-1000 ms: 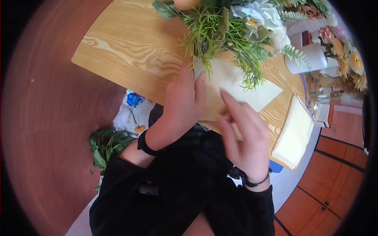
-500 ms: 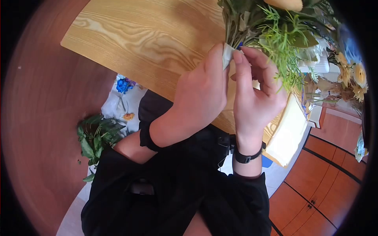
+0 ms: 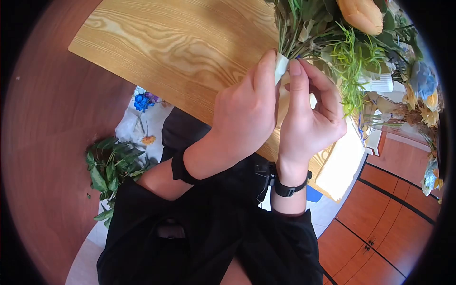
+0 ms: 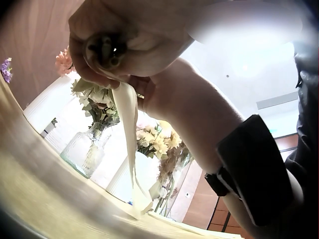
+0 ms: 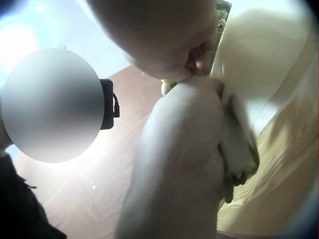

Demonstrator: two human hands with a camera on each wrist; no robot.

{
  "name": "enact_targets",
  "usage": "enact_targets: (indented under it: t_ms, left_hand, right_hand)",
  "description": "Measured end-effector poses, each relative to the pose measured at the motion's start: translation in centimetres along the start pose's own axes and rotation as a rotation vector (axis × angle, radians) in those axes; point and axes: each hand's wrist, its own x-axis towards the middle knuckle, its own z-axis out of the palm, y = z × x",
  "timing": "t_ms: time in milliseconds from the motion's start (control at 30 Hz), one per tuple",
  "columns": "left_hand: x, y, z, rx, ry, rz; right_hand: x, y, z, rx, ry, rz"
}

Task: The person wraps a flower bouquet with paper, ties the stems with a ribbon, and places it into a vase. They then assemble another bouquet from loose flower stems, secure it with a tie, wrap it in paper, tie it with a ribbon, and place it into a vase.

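Observation:
My left hand (image 3: 244,107) grips the gathered stems of a bouquet (image 3: 289,35) above the wooden table (image 3: 166,52). Leafy greenery and a peach-coloured bloom (image 3: 361,16) spread from its top. Pale paper (image 3: 281,65) wraps the stems between both hands. At the wrap's edge, the thumb and forefinger of my right hand (image 3: 311,111) pinch the paper, with a bit of blue tie beside the fingertips. The left wrist view shows the cut stem ends (image 4: 107,52) inside the left fist and the paper hanging below.
A pale folded stack (image 3: 342,159) lies on the table's right edge. Glass (image 4: 82,152) and white (image 3: 377,83) vases with flowers stand at the back. Below the table's left edge are green leaves (image 3: 107,171) and a blue flower (image 3: 142,102). Cabinets (image 3: 380,213) stand at right.
My right hand rose from above the flat paper to the stems and took hold there. The paper came up off the table around the stems, and the bouquet shifted right with the left hand.

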Motion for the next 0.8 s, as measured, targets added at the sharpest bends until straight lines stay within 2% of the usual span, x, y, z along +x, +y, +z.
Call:
enact_targets:
  t_ms: [100, 367, 467, 533, 633, 767, 800]
  left_hand:
    - [0.0, 0.1, -0.1, -0.027, 0.045, -0.015]
    - [0.3, -0.4, 0.2, 0.012, 0.088, 0.064]
    - [0.3, -0.3, 0.0, -0.031, 0.080, 0.037]
    - [0.5, -0.3, -0.2, -0.072, 0.068, 0.011]
    - [0.7, -0.6, -0.4, -0.082, 0.049, -0.013]
    - [0.8, -1.4, -0.1, -0.101, 0.051, 0.024]
    - [0.9, -1.4, 0.0, -0.098, 0.057, 0.018]
  right_hand:
    - [0.0, -0.2, -0.2, 0.050, 0.016, 0.095]
    - [-0.4, 0.4, 0.0, 0.079, 0.003, 0.075]
    - [-0.4, 1.0, -0.2, 0.083, -0.009, 0.016]
    - [-0.2, 2.1, -0.9, -0.090, -0.038, -0.157]
    - [0.3, 2.4, -1.6, -0.220, -0.122, -0.101]
    - [0.9, 2.1, -1.7, -0.134, -0.188, -0.160]
    - [1.2, 2.1, -1.2, -0.205, -0.142, -0.289]
